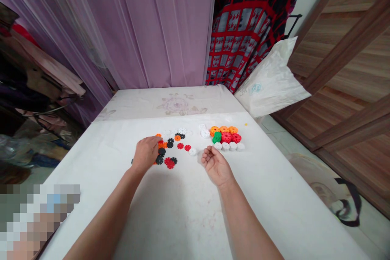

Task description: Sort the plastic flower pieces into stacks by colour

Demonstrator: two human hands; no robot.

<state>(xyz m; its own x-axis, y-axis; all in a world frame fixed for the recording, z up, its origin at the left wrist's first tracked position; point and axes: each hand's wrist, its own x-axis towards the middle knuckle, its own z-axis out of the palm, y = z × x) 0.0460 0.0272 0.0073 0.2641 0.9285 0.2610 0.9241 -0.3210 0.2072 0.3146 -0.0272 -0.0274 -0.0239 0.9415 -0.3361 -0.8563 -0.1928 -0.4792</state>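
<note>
My left hand (146, 153) is over the left side of a loose scatter of small notched discs, its fingertips at a red disc (160, 141); whether it grips one is too small to tell. Black discs (159, 159), red discs (170, 163) and white discs (182, 131) lie around it. My right hand (215, 164) rests palm up, fingers curled, near a white disc (192, 152); what is inside the fingers is hidden. Beyond it stand grouped stacks: orange (224, 129), green (217, 137), red (226, 137) and white (225, 146).
The discs lie on a white-covered table (195, 211). A white bag (271, 81) stands at its far right corner. A small yellow piece (246, 124) lies beyond the stacks. Clothes (39, 61) hang at the left, and another bag (332, 195) is on the floor at right.
</note>
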